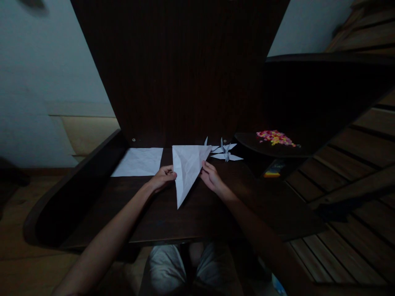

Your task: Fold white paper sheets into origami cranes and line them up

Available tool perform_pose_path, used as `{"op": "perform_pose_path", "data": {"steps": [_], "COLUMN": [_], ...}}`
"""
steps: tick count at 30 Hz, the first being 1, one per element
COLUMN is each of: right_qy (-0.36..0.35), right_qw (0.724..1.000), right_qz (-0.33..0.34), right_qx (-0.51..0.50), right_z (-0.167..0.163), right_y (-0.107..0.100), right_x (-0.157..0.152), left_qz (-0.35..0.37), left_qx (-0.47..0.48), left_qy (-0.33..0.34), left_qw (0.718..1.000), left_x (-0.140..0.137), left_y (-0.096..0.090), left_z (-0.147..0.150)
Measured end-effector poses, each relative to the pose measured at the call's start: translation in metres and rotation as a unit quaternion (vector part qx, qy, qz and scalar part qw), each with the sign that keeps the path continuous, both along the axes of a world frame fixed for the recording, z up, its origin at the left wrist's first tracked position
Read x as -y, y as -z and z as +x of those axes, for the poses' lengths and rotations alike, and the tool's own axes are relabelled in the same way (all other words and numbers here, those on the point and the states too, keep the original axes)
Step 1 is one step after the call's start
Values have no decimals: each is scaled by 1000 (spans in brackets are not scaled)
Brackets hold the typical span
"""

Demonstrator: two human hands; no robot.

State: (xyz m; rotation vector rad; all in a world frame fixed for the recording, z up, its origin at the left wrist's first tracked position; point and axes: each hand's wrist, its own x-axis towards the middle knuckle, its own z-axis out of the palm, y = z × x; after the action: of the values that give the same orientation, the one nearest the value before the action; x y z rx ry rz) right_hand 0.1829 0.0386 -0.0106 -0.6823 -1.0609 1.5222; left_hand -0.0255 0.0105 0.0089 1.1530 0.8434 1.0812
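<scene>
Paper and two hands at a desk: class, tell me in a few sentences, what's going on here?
A person's left hand and right hand hold a paper triangle by its edges, one corner pointing towards the body. A flat sheet lies on the desk to its left. Folded paper shapes sit to its right, near a shelf with a colourful heap.

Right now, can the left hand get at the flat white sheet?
Likely yes: nothing visible blocks the left hand from the flat white sheet beside it, though its grip is on the folded paper.
</scene>
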Motion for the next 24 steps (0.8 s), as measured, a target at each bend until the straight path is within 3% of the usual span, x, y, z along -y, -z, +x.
{"op": "perform_pose_path", "data": {"steps": [4,10,18,24], "right_qy": [-24,-38,-41,-10], "right_qw": [999,996,998,1000], "right_qz": [-19,-73,-44,-10], "right_qx": [-17,-30,-7,0], "right_z": [-1,2,2,0], "right_y": [0,-1,-3,-1], "right_x": [1,0,2,0], "left_qz": [4,28,45,97], "left_qx": [-14,-2,-13,-55], "left_qy": [26,11,11,-60], "left_qw": [1000,1000,999,992], "left_x": [-1,-4,-2,1], "left_y": [3,7,4,-4], "left_z": [-1,-1,6,9]}}
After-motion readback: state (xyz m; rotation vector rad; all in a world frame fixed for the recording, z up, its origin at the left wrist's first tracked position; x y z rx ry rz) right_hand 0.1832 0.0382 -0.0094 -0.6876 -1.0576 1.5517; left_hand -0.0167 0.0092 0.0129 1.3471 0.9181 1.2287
